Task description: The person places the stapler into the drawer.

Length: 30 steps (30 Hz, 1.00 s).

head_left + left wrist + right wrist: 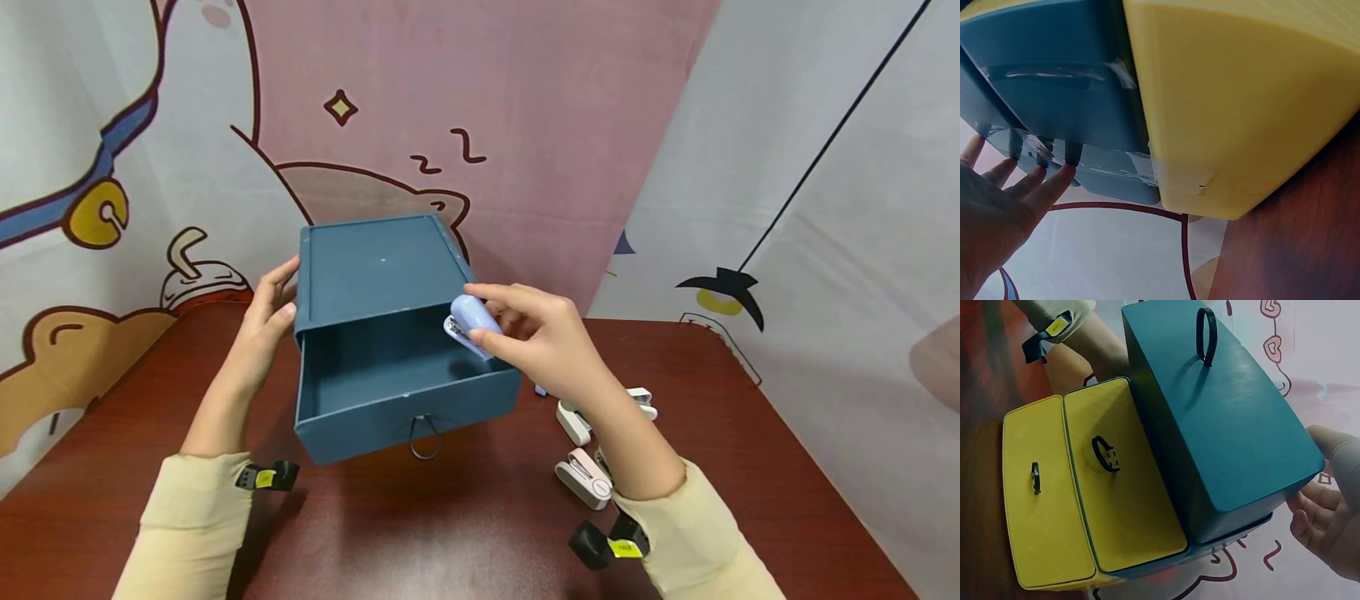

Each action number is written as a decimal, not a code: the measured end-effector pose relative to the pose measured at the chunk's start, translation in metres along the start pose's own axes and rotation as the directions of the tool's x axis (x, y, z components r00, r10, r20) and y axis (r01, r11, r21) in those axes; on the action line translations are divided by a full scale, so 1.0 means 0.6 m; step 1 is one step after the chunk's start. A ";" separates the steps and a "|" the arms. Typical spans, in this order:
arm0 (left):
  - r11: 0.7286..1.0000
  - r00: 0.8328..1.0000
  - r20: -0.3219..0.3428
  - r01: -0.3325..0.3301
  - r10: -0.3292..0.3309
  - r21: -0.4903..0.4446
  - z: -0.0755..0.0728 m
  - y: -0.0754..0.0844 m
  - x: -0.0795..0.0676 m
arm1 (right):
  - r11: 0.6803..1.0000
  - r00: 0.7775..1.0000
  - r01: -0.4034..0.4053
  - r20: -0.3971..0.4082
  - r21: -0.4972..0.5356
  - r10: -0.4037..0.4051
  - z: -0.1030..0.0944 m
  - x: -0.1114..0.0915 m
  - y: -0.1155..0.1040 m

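A teal drawer cabinet stands on the table, its top drawer pulled out. My right hand pinches a small lilac-blue stapler between thumb and fingers, above the drawer's right side. The inside of the drawer shows bare where visible. On the cabinet's left side rests my left hand; the left wrist view shows its fingers fairly straight against the teal wall. In the right wrist view, the right hand is beside the drawer's corner, and the stapler is hidden there.
Right of the cabinet, partly behind my right forearm, lie several small staplers, among them a white one and a pink-and-white one. Two yellow drawers with dark ring pulls sit shut below the teal one. A printed curtain hangs behind.
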<state>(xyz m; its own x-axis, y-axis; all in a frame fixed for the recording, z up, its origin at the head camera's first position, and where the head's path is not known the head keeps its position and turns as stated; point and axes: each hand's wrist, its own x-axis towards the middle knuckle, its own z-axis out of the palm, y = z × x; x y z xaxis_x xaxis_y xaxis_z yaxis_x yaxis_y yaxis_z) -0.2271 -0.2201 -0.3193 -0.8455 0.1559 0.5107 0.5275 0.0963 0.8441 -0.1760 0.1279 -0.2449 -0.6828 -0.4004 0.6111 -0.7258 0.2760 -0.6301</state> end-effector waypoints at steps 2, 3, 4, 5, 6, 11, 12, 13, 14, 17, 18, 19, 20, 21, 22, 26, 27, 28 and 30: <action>1.000 1.000 0.000 0.000 0.000 0.003 0.000 0.000 0.000 | 1.000 1.000 0.008 -0.007 -0.005 -0.008 0.002 0.001 0.002; 1.000 1.000 -0.001 0.000 0.000 0.004 0.000 -0.001 0.000 | 1.000 1.000 0.011 -0.010 -0.007 -0.011 0.003 0.001 0.003; 1.000 1.000 -0.002 0.000 0.000 0.001 0.000 -0.001 0.000 | 1.000 1.000 0.012 -0.011 -0.010 -0.012 0.005 0.002 0.003; 1.000 1.000 -0.003 0.000 0.000 -0.002 -0.001 -0.001 -0.001 | 1.000 1.000 0.010 -0.009 -0.016 -0.010 0.006 0.003 0.003; 1.000 1.000 -0.003 0.000 0.000 -0.001 -0.001 -0.001 -0.001 | 1.000 1.000 0.006 -0.006 -0.027 -0.006 0.007 0.003 0.003; 1.000 1.000 -0.003 0.003 -0.003 0.008 -0.001 -0.002 -0.002 | 0.993 0.998 -0.031 0.043 -0.110 0.036 0.009 0.006 -0.001; 1.000 1.000 -0.002 0.003 -0.003 0.012 -0.001 -0.002 -0.002 | 0.991 0.997 -0.039 0.055 -0.125 0.047 0.008 0.006 -0.003; 1.000 1.000 -0.001 0.003 -0.003 0.014 -0.001 -0.002 -0.002 | 0.990 0.996 -0.047 0.070 -0.136 0.057 0.008 0.007 -0.004; 1.000 1.000 -0.001 0.002 -0.002 0.010 -0.001 -0.002 -0.002 | 0.988 0.994 -0.055 0.085 -0.146 0.068 0.007 0.007 -0.005; 1.000 1.000 0.001 -0.003 0.003 -0.001 -0.001 -0.003 -0.002 | 0.982 0.985 -0.089 0.131 -0.167 0.111 0.004 0.010 -0.010; 1.000 1.000 0.001 -0.005 0.005 -0.002 -0.001 -0.003 -0.002 | 0.980 0.981 -0.099 0.145 -0.175 0.125 0.003 0.011 -0.011; 1.000 1.000 0.002 -0.006 0.006 -0.004 -0.001 -0.003 -0.002 | 0.976 0.977 -0.110 0.159 -0.185 0.141 0.002 0.012 -0.014; 1.000 1.000 0.002 -0.006 0.006 -0.006 -0.001 -0.003 -0.001 | 0.973 0.973 -0.123 0.169 -0.196 0.157 0.002 0.013 -0.016; 1.000 1.000 0.002 -0.006 0.006 -0.005 0.000 -0.003 -0.001 | 0.969 0.969 -0.135 0.177 -0.207 0.173 0.002 0.014 -0.018; 1.000 1.000 0.001 -0.005 0.005 -0.005 0.000 -0.003 -0.001 | 0.966 0.966 -0.144 0.183 -0.217 0.185 0.001 0.014 -0.020; 1.000 1.000 0.003 0.001 -0.001 -0.007 0.001 -0.002 0.000 | 0.966 0.971 -0.137 0.161 -0.221 0.174 0.003 0.013 -0.022; 1.000 1.000 0.004 0.000 0.000 -0.006 0.002 -0.001 0.000 | 0.969 0.977 -0.128 0.144 -0.210 0.160 0.004 0.011 -0.021; 1.000 1.000 0.005 -0.001 0.001 -0.006 0.002 -0.001 0.001 | 0.974 0.982 -0.118 0.120 -0.196 0.143 0.004 0.009 -0.019; 1.000 1.000 0.006 -0.004 0.004 -0.006 0.003 -0.001 0.001 | 0.982 0.992 -0.100 0.062 -0.161 0.111 0.006 0.004 -0.016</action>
<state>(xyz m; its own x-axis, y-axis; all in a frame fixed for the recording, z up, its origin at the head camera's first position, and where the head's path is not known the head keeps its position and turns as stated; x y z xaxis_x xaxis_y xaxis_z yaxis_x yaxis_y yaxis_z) -0.2278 -0.2184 -0.3197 -0.8429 0.1621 0.5131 0.5304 0.0901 0.8429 -0.1705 0.1215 -0.2391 -0.7527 -0.4208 0.5063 -0.6579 0.4514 -0.6029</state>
